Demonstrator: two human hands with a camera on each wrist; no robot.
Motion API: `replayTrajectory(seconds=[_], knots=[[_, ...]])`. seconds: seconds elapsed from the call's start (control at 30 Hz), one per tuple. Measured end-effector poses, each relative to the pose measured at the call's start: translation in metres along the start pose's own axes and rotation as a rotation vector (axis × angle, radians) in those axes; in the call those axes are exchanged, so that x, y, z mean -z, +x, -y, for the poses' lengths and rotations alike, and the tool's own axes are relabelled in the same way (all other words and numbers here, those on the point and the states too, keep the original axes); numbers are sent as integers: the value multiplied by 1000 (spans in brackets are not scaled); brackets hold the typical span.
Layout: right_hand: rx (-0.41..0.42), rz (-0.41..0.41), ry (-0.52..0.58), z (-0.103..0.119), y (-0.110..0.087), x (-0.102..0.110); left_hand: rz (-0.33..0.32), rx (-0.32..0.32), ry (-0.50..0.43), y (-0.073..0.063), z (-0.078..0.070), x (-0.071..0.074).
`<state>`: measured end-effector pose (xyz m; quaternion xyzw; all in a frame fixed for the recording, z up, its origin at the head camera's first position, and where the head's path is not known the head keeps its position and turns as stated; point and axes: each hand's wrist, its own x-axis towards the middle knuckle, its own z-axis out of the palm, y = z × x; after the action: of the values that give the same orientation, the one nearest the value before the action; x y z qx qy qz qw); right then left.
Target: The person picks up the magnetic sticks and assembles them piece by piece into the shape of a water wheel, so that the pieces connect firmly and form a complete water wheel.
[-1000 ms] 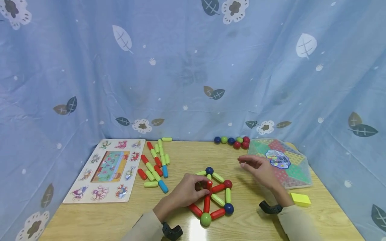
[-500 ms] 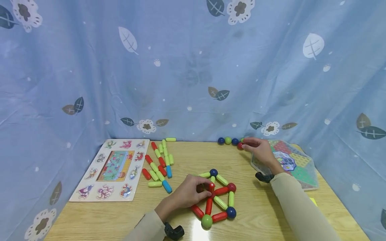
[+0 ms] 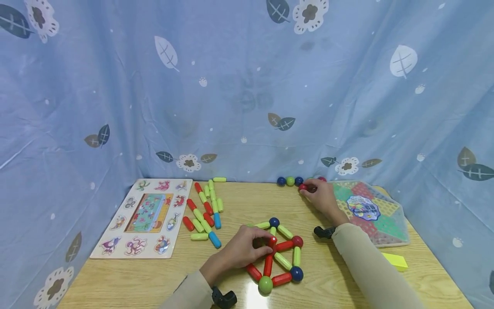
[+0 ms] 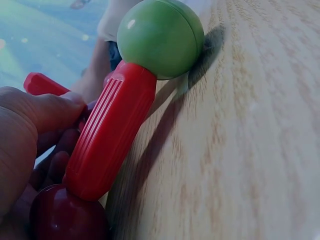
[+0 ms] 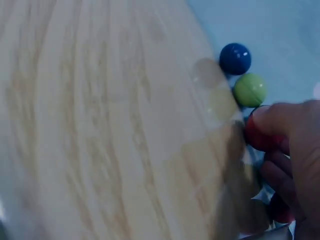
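My left hand (image 3: 247, 249) pinches an upright red rod (image 3: 272, 241) at the centre of a ball-and-rod wheel on the table. Around its rim run a green ball (image 3: 265, 284), blue balls and a red ball (image 3: 297, 241), joined by red and lime rods. In the left wrist view, a red rod (image 4: 112, 130) links the green ball (image 4: 160, 40) to a dark red ball (image 4: 67, 215). At the table's back, my right hand (image 3: 323, 198) grips a red ball (image 3: 302, 187) between thumb and fingers; the right wrist view shows a lime ball (image 5: 250, 90) beside it.
Loose red, lime and blue rods (image 3: 204, 214) lie left of the wheel, beside a sea-animal puzzle board (image 3: 94, 251). A clear case of coloured pieces (image 3: 386, 223) and a yellow block (image 3: 395, 261) are at right. A blue curtain (image 3: 231, 86) hangs behind.
My right hand has reached away to the balls at the back and taken hold of a red one, shifting slightly left with it. The left hand keeps its pinch on the upright rod.
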<state>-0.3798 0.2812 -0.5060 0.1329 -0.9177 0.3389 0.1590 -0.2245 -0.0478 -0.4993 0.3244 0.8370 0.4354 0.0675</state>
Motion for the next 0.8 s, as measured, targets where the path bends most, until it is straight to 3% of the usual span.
replayTrajectory(seconds=[0.2,0.37,0.6,0.8], knots=[[-87,30,260,13,-16,6,-2,-1,-1,0,1,0],[-102,80,488,48,-51,20,-2,-6,-8,0,1,-2],[7,221,733,97,-103,25,-6,-25,-24,1,0,-1],[71,315,854,120,-120,16,-12,-46,-25,1,-2,2]])
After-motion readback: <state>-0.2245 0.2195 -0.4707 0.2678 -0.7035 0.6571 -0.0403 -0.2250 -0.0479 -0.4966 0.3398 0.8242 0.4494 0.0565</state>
